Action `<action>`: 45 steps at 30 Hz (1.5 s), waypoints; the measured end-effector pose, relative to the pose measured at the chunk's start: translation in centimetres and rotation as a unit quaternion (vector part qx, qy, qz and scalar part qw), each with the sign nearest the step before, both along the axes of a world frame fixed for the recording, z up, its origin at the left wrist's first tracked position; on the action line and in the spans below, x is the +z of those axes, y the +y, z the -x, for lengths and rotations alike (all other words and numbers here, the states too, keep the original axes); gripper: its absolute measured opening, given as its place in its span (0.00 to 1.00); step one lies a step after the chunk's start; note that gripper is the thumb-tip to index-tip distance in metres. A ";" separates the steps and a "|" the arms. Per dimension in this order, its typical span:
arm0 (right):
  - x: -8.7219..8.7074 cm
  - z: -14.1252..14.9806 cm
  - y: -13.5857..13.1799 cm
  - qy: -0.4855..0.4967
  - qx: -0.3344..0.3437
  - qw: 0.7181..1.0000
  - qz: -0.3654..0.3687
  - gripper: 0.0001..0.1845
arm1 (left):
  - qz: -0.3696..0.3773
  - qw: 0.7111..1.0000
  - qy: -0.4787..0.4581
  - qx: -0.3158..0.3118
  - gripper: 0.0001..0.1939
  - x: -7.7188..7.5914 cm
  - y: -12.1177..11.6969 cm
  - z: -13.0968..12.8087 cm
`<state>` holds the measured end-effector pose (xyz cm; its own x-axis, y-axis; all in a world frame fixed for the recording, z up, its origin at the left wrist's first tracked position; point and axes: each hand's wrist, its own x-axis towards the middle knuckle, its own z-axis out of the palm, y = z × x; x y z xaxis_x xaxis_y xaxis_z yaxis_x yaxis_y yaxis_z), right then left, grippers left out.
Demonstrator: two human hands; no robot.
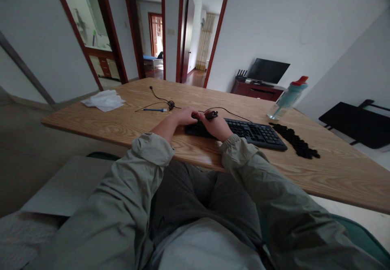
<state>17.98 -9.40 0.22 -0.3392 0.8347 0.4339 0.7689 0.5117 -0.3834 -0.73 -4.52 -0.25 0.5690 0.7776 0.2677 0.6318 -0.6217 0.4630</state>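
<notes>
Blk keyboard (262, 135) lies flat on the wood-grain bench (332, 166), near the edge by the person's lap, long side roughly along it. Both hands are at its L end. R hand (218, 128): grip closed on a dark handle-like tool (211, 115), held over the keys; type too small to tell. L hand (185, 117): fingers bent in next to R hand, over the keyboard's L end; can't tell if that grip is closed on anything, fingertips partly hidden. Small red bit (195, 116) shows btwn the hands, unclear what.

R of keyboard: heap of small blk keycap-like pcs (295, 141), just beside it. Behind those, clear water bottle (285, 100) w/ red-orange lid, upright. L of hands: blue-handled brush (154, 109) w/ pale end, next to a bunched blk cable (171, 105). Crumpled white tissues (105, 100) near bench's far L corner.
</notes>
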 end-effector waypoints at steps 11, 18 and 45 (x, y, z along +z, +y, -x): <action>2.2 0.3 2.8 0.014 -0.005 0.997 0.076 0.14 | -0.017 0.998 0.039 0.050 0.17 0.3 -0.3 -0.3; 2.6 0.4 3.9 0.023 0.007 0.994 0.108 0.12 | -0.016 0.998 0.041 0.047 0.15 0.2 -0.2 -0.3; -1.9 -0.2 6.4 0.092 0.114 0.988 0.057 0.21 | -0.054 0.996 0.040 0.061 0.13 -0.8 0.9 -0.3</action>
<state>18.18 -2.98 -1.63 -0.4473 0.7926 0.4143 0.5504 0.6091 -0.5710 -0.40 -3.58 -1.05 0.4953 0.8111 0.3113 0.7375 -0.5819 0.3428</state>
